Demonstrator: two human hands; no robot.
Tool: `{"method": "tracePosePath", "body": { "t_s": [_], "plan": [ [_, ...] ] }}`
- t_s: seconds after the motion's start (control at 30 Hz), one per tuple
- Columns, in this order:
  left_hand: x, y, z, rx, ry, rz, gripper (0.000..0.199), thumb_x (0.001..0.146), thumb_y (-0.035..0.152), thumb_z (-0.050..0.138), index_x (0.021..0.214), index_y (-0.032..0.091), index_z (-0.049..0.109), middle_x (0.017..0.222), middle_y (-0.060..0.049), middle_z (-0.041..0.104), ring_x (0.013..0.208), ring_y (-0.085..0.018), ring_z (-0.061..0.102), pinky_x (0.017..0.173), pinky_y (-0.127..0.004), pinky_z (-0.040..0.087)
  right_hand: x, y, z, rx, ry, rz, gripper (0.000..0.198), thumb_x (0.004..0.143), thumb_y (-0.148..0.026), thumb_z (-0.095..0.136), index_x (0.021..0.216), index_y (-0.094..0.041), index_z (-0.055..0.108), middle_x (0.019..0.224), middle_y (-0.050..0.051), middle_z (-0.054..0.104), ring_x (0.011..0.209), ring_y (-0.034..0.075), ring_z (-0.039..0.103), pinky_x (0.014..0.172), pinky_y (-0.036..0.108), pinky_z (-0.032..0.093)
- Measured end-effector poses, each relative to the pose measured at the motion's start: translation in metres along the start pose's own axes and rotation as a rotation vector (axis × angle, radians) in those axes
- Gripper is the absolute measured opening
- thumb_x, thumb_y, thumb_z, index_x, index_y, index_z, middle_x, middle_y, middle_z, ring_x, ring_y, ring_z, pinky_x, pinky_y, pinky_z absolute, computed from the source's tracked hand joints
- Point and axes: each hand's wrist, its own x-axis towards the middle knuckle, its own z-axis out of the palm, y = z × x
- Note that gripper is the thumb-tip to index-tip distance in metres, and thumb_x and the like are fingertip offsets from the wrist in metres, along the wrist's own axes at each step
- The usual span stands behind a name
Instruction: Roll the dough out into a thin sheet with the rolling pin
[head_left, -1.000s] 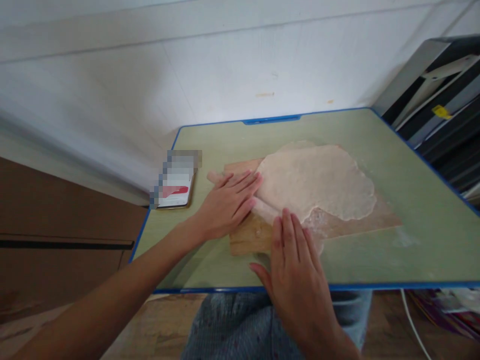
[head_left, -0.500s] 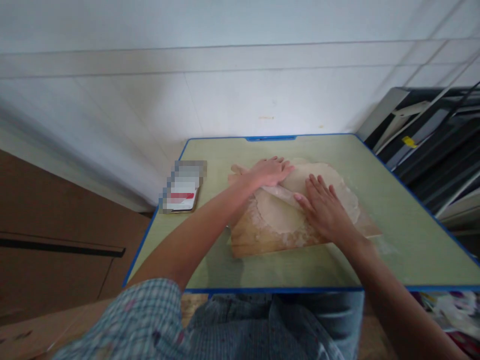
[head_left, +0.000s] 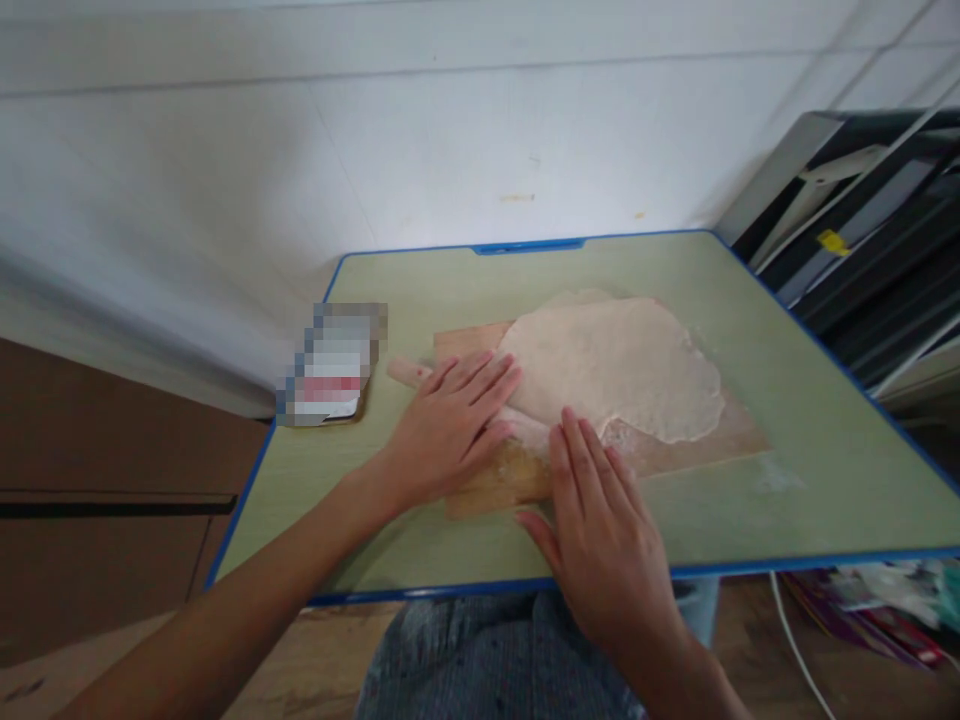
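Observation:
A flattened sheet of dough (head_left: 611,360) lies over a floured wooden board (head_left: 487,490), its far edge reaching past the board. Across the board's near left part runs a wooden rolling pin (head_left: 525,428), slanting from upper left to lower right. My left hand (head_left: 454,425) lies flat over the pin's left part, fingers stretched out. Over its right end rests my right hand (head_left: 600,510), palm down with the thumb apart. The hand covers that end of the pin.
The board sits on a pale green table (head_left: 405,290) with a blue rim, set against a white wall (head_left: 450,140). A phone (head_left: 330,365), partly blurred out, lies at the table's left. Dark flat items (head_left: 847,240) lean at the right.
Both hands and the rolling pin have come toward me and to the left, off the middle of the dough to its near edge. The camera view has shifted a little.

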Motion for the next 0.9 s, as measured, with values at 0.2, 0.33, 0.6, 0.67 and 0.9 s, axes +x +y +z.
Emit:
{"method": "tracePosePath", "body": {
  "t_s": [0.2,0.33,0.6,0.67,0.9],
  "plan": [
    [0.008,-0.020,0.005,0.037,-0.010,0.189,0.042,0.095,0.039,0.042,0.128,0.014,0.051,0.143,-0.012,0.044,0.133,-0.024,0.037,0.111,-0.045,0.025,0.001,0.039,0.009,0.163,0.008,-0.151,0.039,0.090,-0.011,0.042,0.128,-0.005,0.049,0.130,0.016,0.057,0.125,0.024,0.048,0.101,0.041,0.043],
    [0.038,-0.022,-0.005,0.024,-0.105,0.244,0.033,0.093,0.031,0.049,0.119,0.012,0.056,0.136,-0.012,0.052,0.127,-0.021,0.046,0.108,-0.037,0.031,0.014,0.070,0.003,0.295,-0.003,-0.073,0.034,0.091,-0.014,0.041,0.122,-0.009,0.054,0.113,0.015,0.065,0.105,0.022,0.060,0.088,0.038,0.053],
    [0.099,-0.003,-0.007,-0.088,-0.108,0.180,0.044,0.095,0.032,0.046,0.134,0.012,0.041,0.142,-0.013,0.044,0.126,-0.022,0.047,0.103,-0.031,0.035,0.035,0.144,0.008,0.359,-0.006,0.018,0.029,0.090,-0.024,0.046,0.110,-0.014,0.063,0.107,0.014,0.068,0.098,0.024,0.064,0.086,0.043,0.052],
    [0.110,-0.009,-0.008,-0.121,-0.152,0.176,0.052,0.096,0.037,0.042,0.140,0.012,0.033,0.146,-0.014,0.038,0.129,-0.021,0.043,0.104,-0.029,0.033,0.042,0.157,0.013,0.363,-0.052,0.022,0.033,0.090,-0.031,0.047,0.112,-0.013,0.063,0.113,0.015,0.066,0.102,0.024,0.063,0.088,0.042,0.051],
    [0.131,-0.035,-0.009,-0.014,-0.328,0.005,0.059,0.098,0.047,0.019,0.144,0.011,0.027,0.151,-0.015,0.028,0.140,-0.024,0.025,0.112,-0.040,0.019,0.096,0.154,0.038,0.156,-0.259,0.132,0.056,0.096,-0.043,0.020,0.131,-0.011,0.049,0.140,0.018,0.047,0.132,0.029,0.038,0.105,0.056,0.029]
  ]
}}
